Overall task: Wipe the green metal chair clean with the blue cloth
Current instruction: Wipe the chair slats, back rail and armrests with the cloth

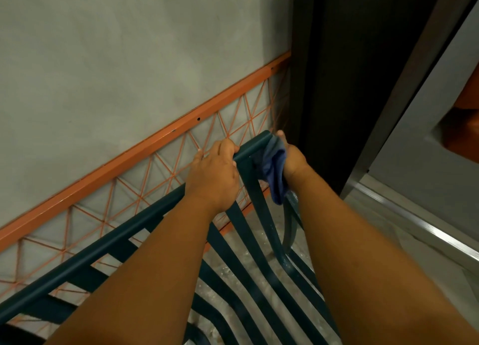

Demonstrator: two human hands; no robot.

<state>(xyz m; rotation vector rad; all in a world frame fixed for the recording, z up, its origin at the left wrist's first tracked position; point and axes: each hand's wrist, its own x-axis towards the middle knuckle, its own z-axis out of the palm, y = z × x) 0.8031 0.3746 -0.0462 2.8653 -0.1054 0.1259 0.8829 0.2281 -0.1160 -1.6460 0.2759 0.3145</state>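
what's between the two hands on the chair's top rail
In the head view, a short bare stretch of the green chair's top rail lies between the left hand, gripping the rail, and the right hand, holding the blue cloth at the corner.

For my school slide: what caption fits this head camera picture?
Left hand grips the green chair's top rail while right hand wipes its corner with a blue cloth.

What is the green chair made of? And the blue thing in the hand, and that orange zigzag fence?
Chair: looks like painted metal, with thin flat slats and a smooth dull sheen.
Cloth: soft fabric, since it bunches and folds in the right hand.
Fence: probably orange-painted metal, a stiff bar with thin rods below; the rods could be cord.
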